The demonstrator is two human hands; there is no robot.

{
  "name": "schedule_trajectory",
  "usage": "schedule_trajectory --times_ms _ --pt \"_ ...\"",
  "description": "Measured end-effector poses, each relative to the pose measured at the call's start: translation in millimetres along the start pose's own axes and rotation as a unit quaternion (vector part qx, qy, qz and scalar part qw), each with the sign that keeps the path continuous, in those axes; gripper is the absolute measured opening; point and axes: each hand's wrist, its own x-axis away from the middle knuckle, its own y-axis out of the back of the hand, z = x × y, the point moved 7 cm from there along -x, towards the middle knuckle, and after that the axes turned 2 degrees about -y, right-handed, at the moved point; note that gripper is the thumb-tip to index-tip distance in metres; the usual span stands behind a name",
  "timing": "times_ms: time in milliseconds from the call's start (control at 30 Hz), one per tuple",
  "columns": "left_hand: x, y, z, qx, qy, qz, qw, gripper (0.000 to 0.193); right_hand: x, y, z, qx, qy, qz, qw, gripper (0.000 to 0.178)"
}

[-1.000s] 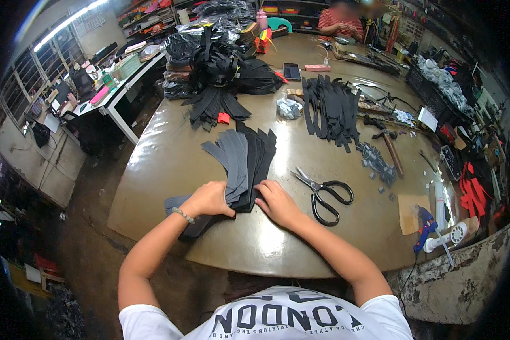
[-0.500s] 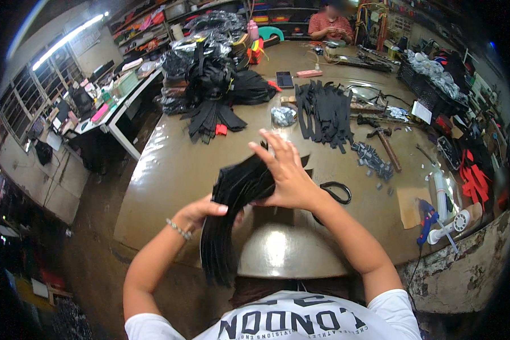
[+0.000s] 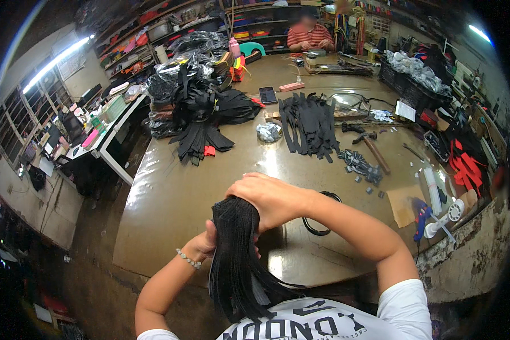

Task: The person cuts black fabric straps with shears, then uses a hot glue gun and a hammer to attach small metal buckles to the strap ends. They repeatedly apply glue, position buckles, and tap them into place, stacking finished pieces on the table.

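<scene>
A thick bundle of black webbing straps (image 3: 235,249) hangs between my hands over the table's near edge, its loose lower ends reaching my shirt. My left hand (image 3: 207,241) grips the bundle from the left side, thumb up along it; its other fingers are mostly hidden behind the straps. My right hand (image 3: 269,198) wraps over the upper right of the bundle, close to its evenly stacked top ends. To the right, partly behind my right forearm, lie scissors with black handle loops (image 3: 323,218).
Another pile of black straps (image 3: 309,126) lies mid-table beside a container of small grey pieces (image 3: 268,132). At right are a hammer (image 3: 377,156), scattered grey clips (image 3: 360,165) and a blue glue gun (image 3: 420,218). Wrapped bundles (image 3: 195,96) crowd the far left. A person (image 3: 310,37) sits opposite.
The bundle has come nearer to my body and turned more upright. My right hand, earlier with fingers spread at the far end, now closes over the top. My view has shifted slightly.
</scene>
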Motion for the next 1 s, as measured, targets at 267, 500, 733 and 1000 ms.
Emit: schedule_trajectory --times_ms 267,500,733,1000 --pt "-5 -14 -24 -0.083 -0.08 0.012 0.993 0.117 -6 24 18 -0.057 -0.002 0.021 0.998 0.074" --pt "-8 16 -94 -0.34 -0.148 -0.254 0.893 0.097 -14 47 -4 0.276 -0.158 -0.041 0.947 0.057" --pt "-22 -13 -123 -0.594 -0.269 -0.446 0.614 0.115 -42 55 1 0.289 -0.167 -0.106 0.937 0.046" --pt "-36 12 -140 -0.543 -0.253 -0.509 0.618 0.064 -51 68 16 0.281 -0.13 -0.127 0.942 0.05"
